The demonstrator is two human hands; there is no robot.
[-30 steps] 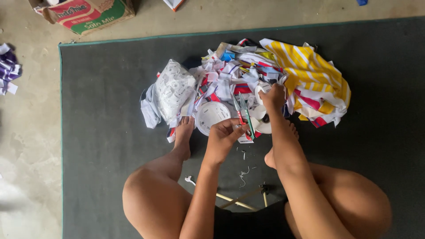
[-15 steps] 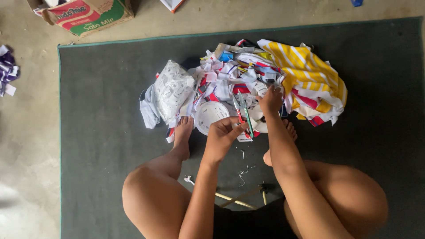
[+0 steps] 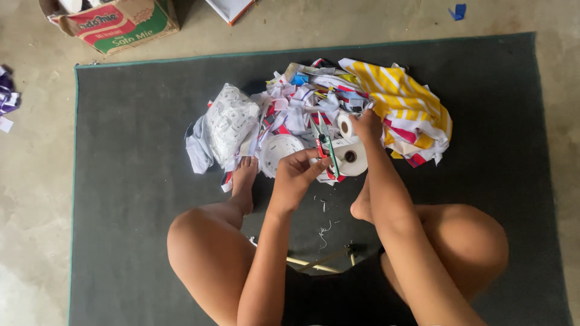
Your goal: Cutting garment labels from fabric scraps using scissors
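A dark mat [image 3: 133, 181] covers the floor, and on it, in front of the seated person, lies a heap of scraps [image 3: 314, 102] with a yellow striped cloth [image 3: 402, 99] on its right side. A carton [image 3: 118, 24] stands beyond the mat. The left hand [image 3: 296, 175] pinches a thin red and green strip [image 3: 324, 145] at its lower end, just before the heap. The strip looks light and limp, likely to flop, so it is best held near one end. The right hand [image 3: 366, 125] presses curled fingers onto a small tape roll [image 3: 345, 127]; whether it grips it I cannot tell
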